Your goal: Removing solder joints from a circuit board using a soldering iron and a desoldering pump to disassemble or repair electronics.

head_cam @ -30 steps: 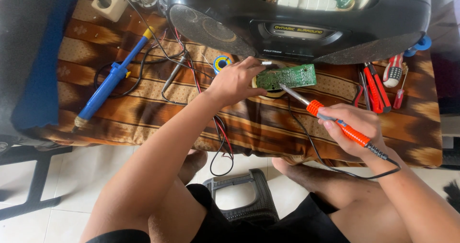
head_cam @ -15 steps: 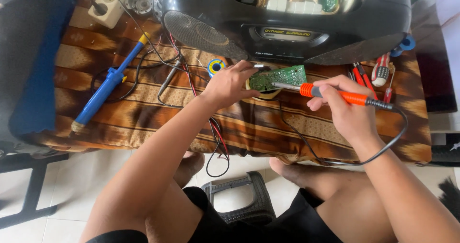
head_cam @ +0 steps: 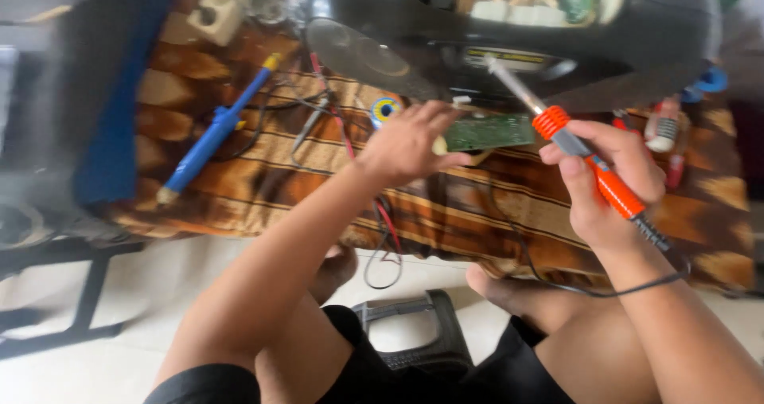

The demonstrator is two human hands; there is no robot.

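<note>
My left hand (head_cam: 410,143) grips the left end of a green circuit board (head_cam: 487,132) and holds it level over the striped brown cloth (head_cam: 263,189). My right hand (head_cam: 613,183) is closed around the orange handle of a soldering iron (head_cam: 593,165). Its metal tip points up and to the left, above the board's right end and in front of the opened black radio (head_cam: 517,30). The iron's black cord loops down past my right wrist.
A blue desoldering pump (head_cam: 215,129) lies on the cloth at the left, next to loose wires and a small solder reel (head_cam: 385,106). Red-handled tools (head_cam: 664,133) lie at the right. A white power strip (head_cam: 219,10) sits at the back left. A dark stool is below my knees.
My right hand has lifted the soldering iron, and its tip now points up toward the radio instead of lying low by the board. The left hand still holds the board.
</note>
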